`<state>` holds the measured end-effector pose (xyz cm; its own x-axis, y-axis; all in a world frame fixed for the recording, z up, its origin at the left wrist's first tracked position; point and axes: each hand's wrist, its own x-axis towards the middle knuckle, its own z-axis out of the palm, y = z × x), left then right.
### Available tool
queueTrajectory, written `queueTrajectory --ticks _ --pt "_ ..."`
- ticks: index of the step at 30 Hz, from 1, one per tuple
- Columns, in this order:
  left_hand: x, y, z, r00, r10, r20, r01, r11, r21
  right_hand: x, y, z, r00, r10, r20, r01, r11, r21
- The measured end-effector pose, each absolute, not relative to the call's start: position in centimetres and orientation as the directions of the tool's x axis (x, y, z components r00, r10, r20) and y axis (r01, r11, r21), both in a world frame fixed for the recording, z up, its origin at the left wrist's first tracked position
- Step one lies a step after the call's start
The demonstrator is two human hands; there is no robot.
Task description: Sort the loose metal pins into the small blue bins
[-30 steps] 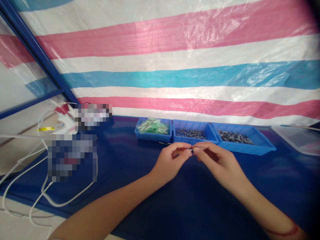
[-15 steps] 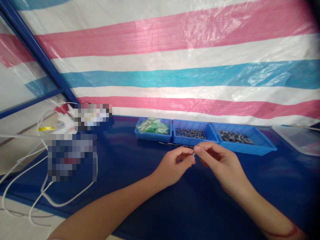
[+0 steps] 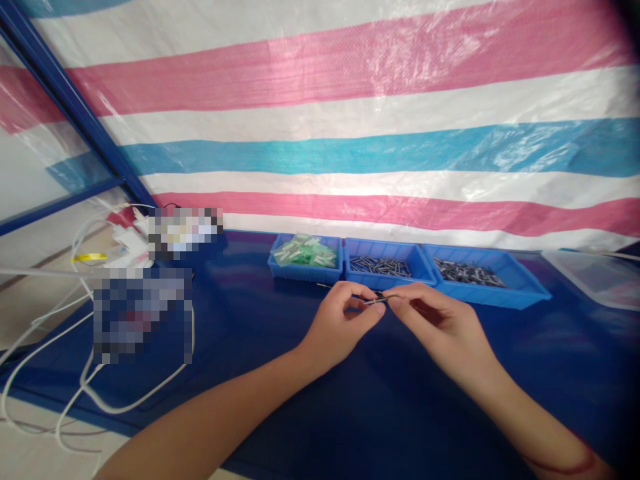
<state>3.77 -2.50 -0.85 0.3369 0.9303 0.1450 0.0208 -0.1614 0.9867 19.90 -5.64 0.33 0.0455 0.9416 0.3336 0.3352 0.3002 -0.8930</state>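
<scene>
My left hand and my right hand meet over the dark blue table cover, just in front of the blue trays. Both pinch a thin metal pin between thumb and forefinger, one hand at each end. The pin lies almost level. The other fingers of both hands are curled in.
Three blue trays stand in a row at the back: one with green pieces, one with small metal pins, one with darker metal parts. A clear plastic box sits at the right. White cables trail off the left.
The hands parted a little half a second ago and have come back together. The pin now shows longer and nearly level between the fingertips.
</scene>
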Motion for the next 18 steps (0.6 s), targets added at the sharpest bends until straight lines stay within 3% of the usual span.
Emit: queueTrajectory --ticks 6,10,15,18 --pt "3.6 -2.3 -0.1 0.302 0.930 0.211 -0.012 -0.218 0.976 19.6 -5.6 0.3 -0.066 0.948 0.312 0.455 0.307 -0.836" --pt "3.2 -2.0 0.0 0.325 0.923 0.207 0.173 -0.274 0.946 20.0 -5.3 0.2 -0.070 0.942 0.330 0.515 0.317 -0.796" --pt "2.0 -1.2 0.7 0.394 0.863 0.316 0.522 -0.493 0.696 24.1 -3.9 0.7 0.276 0.873 0.403 0.651 0.139 -0.747" --pt "1.1 -0.5 0.9 0.395 0.887 0.238 0.733 -0.461 0.501 27.3 -3.3 1.1 0.407 0.781 0.474 0.774 -0.019 -0.633"
